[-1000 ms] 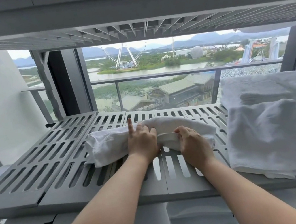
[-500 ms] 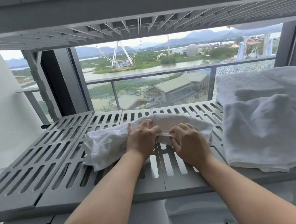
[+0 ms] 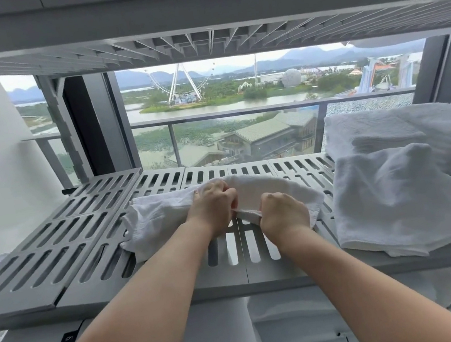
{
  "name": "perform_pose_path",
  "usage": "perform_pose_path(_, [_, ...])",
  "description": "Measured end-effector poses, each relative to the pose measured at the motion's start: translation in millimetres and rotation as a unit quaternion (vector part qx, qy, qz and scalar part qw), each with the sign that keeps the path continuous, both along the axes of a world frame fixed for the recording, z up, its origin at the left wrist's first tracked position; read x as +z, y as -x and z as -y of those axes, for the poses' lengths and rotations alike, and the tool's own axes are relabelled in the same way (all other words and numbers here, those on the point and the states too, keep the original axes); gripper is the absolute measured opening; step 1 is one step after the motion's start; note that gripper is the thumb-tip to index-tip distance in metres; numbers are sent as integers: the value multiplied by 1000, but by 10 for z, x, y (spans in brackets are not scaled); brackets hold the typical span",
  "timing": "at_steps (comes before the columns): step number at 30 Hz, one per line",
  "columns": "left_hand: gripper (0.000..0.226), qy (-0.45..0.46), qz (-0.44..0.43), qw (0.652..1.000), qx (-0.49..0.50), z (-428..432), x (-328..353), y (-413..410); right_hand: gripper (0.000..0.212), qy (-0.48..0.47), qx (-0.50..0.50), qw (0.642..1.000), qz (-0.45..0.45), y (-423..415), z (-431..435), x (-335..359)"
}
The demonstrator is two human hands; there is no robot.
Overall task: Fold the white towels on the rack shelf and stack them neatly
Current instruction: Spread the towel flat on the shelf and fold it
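Frame centre: left hand (image 3: 212, 205) and right hand (image 3: 282, 215), each grip clamped on the white towel (image 3: 158, 219) lying on the slatted shelf (image 3: 55, 254).

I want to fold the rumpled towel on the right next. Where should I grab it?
Probably its near hem, coming from the front. The towel lies loose with that edge at the front lip of the shelf, so both ends look free to pinch.

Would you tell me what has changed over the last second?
The left hand, whose forefinger lay straight on the small towel, has curled and now grips it beside the right hand, which keeps pinching the edge. The towels at right stayed put.
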State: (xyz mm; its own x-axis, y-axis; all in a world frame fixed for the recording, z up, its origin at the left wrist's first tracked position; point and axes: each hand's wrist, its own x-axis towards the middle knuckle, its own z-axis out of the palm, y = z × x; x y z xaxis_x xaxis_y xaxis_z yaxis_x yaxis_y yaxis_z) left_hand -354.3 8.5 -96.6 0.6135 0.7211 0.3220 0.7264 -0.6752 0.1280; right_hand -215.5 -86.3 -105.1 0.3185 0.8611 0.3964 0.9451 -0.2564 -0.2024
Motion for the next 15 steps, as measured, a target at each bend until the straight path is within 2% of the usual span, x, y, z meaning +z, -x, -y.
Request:
perform_pose_path(2, [8,-1,-1,1000,-8,3,-14,26,8,-20,10,1000,5,-13,10,36])
perform_pose_path(5, [16,8,-5,1000,2,24,-18,28,13,-50,36,998,15,-41,46,73])
perform_pose_path(8, [14,4,-22,999,26,57,24,-39,5,14,15,1000,-19,-76,44,141])
perform_pose_path(10, [12,-6,-35,999,37,70,48,-69,12,47,2,998,-31,-80,41,173])
perform_pose_path(15, [14,-10,-30,997,71,102,0,-35,11,58,26,998,24,-40,52,78])
